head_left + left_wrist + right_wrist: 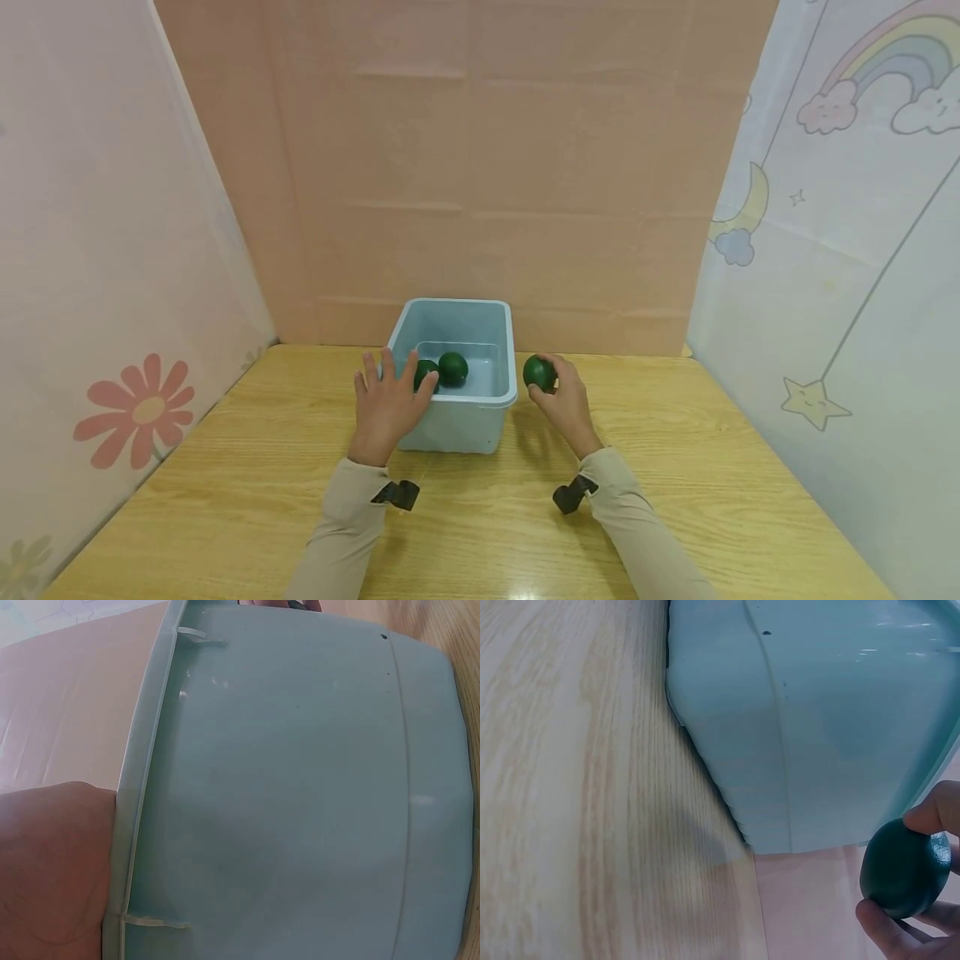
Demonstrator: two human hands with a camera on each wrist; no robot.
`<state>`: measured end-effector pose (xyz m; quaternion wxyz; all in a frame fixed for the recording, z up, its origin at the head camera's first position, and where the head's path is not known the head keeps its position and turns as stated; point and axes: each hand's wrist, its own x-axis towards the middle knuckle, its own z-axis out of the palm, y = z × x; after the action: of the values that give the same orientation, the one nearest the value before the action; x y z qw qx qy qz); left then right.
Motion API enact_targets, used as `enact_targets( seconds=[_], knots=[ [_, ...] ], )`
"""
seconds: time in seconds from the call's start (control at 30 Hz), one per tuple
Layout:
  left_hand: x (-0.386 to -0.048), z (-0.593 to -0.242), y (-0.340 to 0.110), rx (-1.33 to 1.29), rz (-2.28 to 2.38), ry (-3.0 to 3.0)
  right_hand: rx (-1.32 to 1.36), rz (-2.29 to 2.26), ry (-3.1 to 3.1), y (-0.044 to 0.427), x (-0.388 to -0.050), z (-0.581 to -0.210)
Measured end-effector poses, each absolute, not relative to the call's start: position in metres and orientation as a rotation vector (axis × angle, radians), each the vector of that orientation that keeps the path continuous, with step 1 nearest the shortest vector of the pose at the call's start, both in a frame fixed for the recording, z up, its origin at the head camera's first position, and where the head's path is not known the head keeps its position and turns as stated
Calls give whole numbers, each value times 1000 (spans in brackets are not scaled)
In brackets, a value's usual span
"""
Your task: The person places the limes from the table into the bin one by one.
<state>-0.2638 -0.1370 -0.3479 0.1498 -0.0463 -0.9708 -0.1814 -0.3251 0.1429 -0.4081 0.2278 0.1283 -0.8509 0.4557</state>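
My right hand point(567, 406) pinches a dark green, egg-shaped fruit point(900, 871) between thumb and fingers, just outside the right side of a pale blue plastic bin point(453, 427). The fruit is above the table, apart from the bin. Over the bin's front left rim lies my left hand point(392, 408), fingers spread. Inside the bin are two similar fruits: one dark green fruit point(452, 368) near the middle, and another green fruit point(425, 372) partly hidden behind the left thumb. The left wrist view shows mainly the bin's front wall point(277, 780) and part of the left hand.
The bin stands on a wood-grain table point(247, 475). A plain pinkish-brown sheet point(480, 167) hangs behind it. Patterned cloth walls point(840, 275) flank the table on both sides. Each wrist carries a black strap-mounted device point(405, 495).
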Motion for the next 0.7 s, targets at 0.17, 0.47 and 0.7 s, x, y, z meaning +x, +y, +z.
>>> enact_targets(
  seconds=[0.17,0.47,0.7],
  knots=[
    [-264,-348,-138,-132,-526,-2792,351,1263,-2339,142,-325,-408],
    [-265,-348,-139,-133,-532,-2794,360,1280,-2291,140,-326,-407],
    [-266,-348,-140,-126,-535,-2812,356,1293,-2295,140,-326,-407]
  ],
)
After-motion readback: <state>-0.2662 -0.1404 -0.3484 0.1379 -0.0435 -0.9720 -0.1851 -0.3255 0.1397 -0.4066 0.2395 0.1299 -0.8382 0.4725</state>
